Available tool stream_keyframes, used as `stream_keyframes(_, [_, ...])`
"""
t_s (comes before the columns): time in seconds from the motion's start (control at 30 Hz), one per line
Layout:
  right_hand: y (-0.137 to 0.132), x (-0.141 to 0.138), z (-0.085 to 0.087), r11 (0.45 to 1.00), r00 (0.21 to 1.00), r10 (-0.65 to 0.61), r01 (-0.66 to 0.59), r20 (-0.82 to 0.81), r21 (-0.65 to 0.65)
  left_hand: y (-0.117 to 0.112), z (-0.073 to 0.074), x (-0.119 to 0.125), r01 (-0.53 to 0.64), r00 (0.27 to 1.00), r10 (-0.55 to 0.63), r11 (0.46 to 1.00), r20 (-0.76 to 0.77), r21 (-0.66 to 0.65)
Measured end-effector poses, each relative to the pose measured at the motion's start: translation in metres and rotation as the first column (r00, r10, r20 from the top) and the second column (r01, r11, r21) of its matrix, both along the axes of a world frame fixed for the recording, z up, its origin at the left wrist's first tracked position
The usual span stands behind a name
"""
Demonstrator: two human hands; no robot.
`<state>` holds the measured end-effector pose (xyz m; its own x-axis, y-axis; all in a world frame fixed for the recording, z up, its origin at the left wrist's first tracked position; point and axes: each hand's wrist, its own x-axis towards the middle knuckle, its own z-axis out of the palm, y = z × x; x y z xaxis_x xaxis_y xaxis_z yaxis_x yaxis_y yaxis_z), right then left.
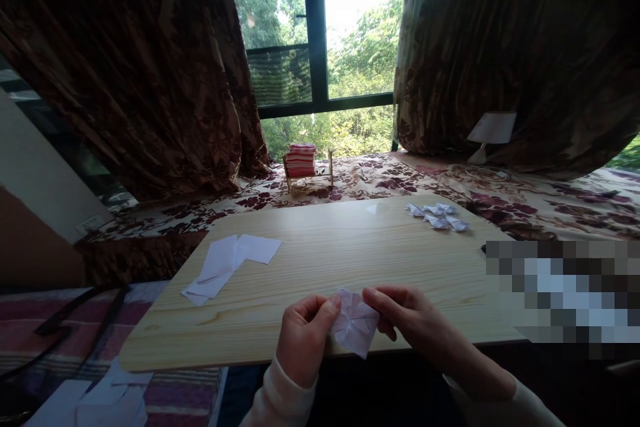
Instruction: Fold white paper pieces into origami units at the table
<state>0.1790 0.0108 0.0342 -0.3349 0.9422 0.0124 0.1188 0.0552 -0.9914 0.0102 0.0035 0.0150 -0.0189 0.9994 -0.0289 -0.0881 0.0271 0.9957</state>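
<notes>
A blocky blur [563, 293] hides whatever lies at three o'clock. Left hand [304, 330] and right hand [413, 313] both pinch a creased paper [355, 323] at six, over the near edge of the wooden table [350, 250]; I lose some fingertips behind it. Sheets [220, 260] lie at nine, folded pieces [436, 221] at two, a window [317, 33] beyond at twelve.

We are seeing matt paper, creased and uneven, in the folded piece [356, 324] at lower centre, and smooth, flat paper in the sheets [219, 260] at left. We are finding the table [320, 253] wood-grained, smooth and softly glossy; the curtain [165, 53] at upper left is showing rumpled cloth.
</notes>
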Motion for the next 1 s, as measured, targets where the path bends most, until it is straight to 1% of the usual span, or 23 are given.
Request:
stream_keyframes(0.1, [0.001, -0.001, 0.002, 1.000, 1.000, -0.001, 0.000, 0.023, 0.032, -0.001, 0.002, 0.002, -0.014, 1.000, 0.014, 1.000, 0.004, -0.010])
stream_keyframes(0.2, [0.002, -0.004, 0.001, 1.000, 1.000, 0.010, -0.010, 0.022, 0.029, -0.001, 0.003, 0.002, -0.010, 1.000, 0.010, 1.000, -0.001, -0.008])
stream_keyframes(0.4, [0.003, -0.007, -0.003, 0.999, 1.000, -0.019, 0.019, -0.019, 0.026, -0.005, 0.005, -0.002, 0.127, 0.992, -0.127, 0.991, 0.023, -0.037])
stream_keyframes(0.47, [0.004, -0.007, -0.004, 0.999, 0.999, -0.027, 0.028, -0.021, 0.027, -0.009, 0.007, -0.003, 0.182, 0.983, -0.182, 0.982, -0.008, -0.046])
stream_keyframes(0.53, [0.004, -0.006, -0.005, 0.999, 0.999, -0.030, 0.030, -0.022, 0.033, -0.011, 0.008, -0.004, 0.211, 0.976, -0.213, 0.976, -0.048, -0.044])
stream_keyframes(0.67, [0.005, -0.003, -0.005, 0.999, 1.000, -0.013, 0.014, -0.018, 0.044, -0.011, 0.008, -0.005, 0.191, 0.976, -0.192, 0.981, -0.106, -0.022])
stream_keyframes(0.8, [0.004, 0.002, -0.001, 1.000, 0.999, -0.017, 0.018, -0.034, 0.015, -0.008, 0.007, -0.005, 0.157, 0.982, -0.158, 0.987, -0.102, -0.025])
stream_keyframes(0.93, [0.001, 0.007, 0.004, 1.000, 1.000, 0.009, -0.009, 0.027, 0.020, -0.005, 0.010, -0.005, 0.141, 0.986, -0.142, 0.990, -0.087, -0.013])
stream_keyframes(1.0, [-0.002, 0.009, 0.006, 1.000, 0.998, 0.012, -0.013, 0.057, 0.021, -0.005, 0.011, -0.005, 0.106, 0.990, -0.104, 0.994, -0.097, 0.008])
